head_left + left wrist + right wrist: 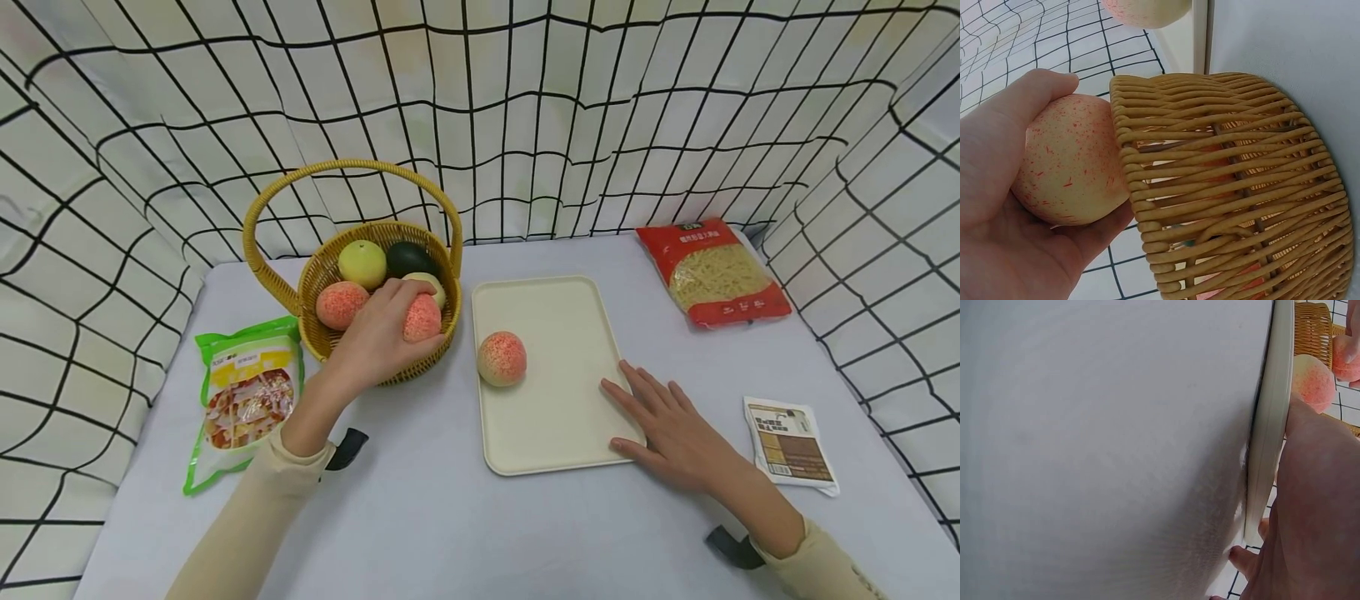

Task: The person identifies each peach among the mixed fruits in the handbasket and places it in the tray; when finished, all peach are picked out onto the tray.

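My left hand [386,329] grips a pink-speckled peach [1072,162] at the near right rim of the woven basket [412,372]. In the left wrist view the thumb and fingers curl round the peach, right beside the wicker. Inside the basket sit another peach [341,305], a yellow-green round fruit [362,264], a dark green fruit [411,262] and a pale fruit [432,286] partly hidden by my hand. One more peach [502,359] lies on the cream tray [555,417], near its left edge. Fingers spread, my right hand [671,429] rests at the tray's right edge.
A green food bag [247,400] lies left of the basket. At the back right is a red bag of pasta [716,273], and a small white and brown packet [791,443] lies beyond my right hand. Black-gridded white walls [525,125] enclose the white table [450,533].
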Tool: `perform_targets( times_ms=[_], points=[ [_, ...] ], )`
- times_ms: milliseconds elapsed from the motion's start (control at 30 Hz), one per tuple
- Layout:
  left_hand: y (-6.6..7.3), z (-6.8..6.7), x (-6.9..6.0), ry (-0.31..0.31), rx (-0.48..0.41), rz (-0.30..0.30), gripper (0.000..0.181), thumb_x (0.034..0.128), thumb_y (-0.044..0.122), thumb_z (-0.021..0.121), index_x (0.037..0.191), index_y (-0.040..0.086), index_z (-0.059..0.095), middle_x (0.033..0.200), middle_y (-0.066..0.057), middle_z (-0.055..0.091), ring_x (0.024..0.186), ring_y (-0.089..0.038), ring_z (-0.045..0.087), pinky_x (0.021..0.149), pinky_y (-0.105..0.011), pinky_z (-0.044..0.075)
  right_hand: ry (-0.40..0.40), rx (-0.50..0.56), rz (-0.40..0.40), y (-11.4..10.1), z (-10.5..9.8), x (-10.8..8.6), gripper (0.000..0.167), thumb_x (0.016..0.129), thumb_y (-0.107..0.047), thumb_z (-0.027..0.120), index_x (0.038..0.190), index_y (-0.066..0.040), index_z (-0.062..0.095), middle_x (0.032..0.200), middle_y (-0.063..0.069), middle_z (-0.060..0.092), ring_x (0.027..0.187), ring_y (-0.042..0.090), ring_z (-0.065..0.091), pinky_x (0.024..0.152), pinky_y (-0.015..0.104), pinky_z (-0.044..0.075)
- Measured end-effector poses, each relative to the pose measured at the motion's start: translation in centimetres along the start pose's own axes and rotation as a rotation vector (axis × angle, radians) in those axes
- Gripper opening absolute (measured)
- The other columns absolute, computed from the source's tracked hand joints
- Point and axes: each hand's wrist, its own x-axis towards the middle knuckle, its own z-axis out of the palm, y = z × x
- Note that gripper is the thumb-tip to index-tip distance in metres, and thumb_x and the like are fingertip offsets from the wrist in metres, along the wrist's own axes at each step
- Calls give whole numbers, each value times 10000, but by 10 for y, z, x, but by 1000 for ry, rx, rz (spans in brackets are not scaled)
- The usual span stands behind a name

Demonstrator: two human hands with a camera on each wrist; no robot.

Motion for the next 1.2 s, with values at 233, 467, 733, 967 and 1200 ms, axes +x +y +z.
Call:
perform_targets(
  times_ms=[233, 467, 733, 967, 1200],
  points=[
    [1, 0, -2, 6, 1, 12, 624, 909, 300, 834, 1425, 69, 568, 1426, -173, 586, 1278, -354, 583, 1056, -566, 534, 3, -4, -6, 0, 0, 1, 826, 1001, -585, 636, 1696, -332, 267, 1801, 93, 177, 1615, 394, 257, 1224, 777, 254],
    [1, 0, -2, 17, -9, 22, 623, 906, 306, 836, 1422, 73, 575, 1406, -155, 593, 1263, -335, 581, 1052, -553, 534, 9, -6, -6, 0, 0, 1, 828, 997, -590, 637, 1695, -334, 271, 1799, 94, 181, 1614, 392, 255, 1220, 778, 259],
    [7, 1, 2, 16, -38, 33, 613, 909, 307, 828, 1419, 80, 577, 1432, -129, 583, 1281, -313, 576, 1070, -548, 532, 9, -3, -6, 0, 1, 0, 829, 998, -584, 641, 1695, -333, 270, 1800, 96, 178, 1621, 390, 244, 1227, 775, 251],
    [16, 1, 8, 22, -52, 48, 595, 917, 313, 820, 1421, 104, 583, 1401, -120, 592, 1247, -304, 586, 1053, -532, 539, 8, -4, -8, 1, 0, 0, 821, 1005, -588, 629, 1697, -343, 262, 1803, 87, 170, 1620, 389, 245, 1222, 776, 255],
    [23, 2, 12, 0, -63, 51, 619, 923, 316, 821, 1446, 103, 568, 1439, -133, 574, 1289, -307, 557, 1078, -528, 532, 7, -4, -8, 2, 1, 0, 832, 998, -597, 633, 1697, -351, 256, 1806, 84, 162, 1626, 386, 239, 1227, 777, 250]
  ],
)
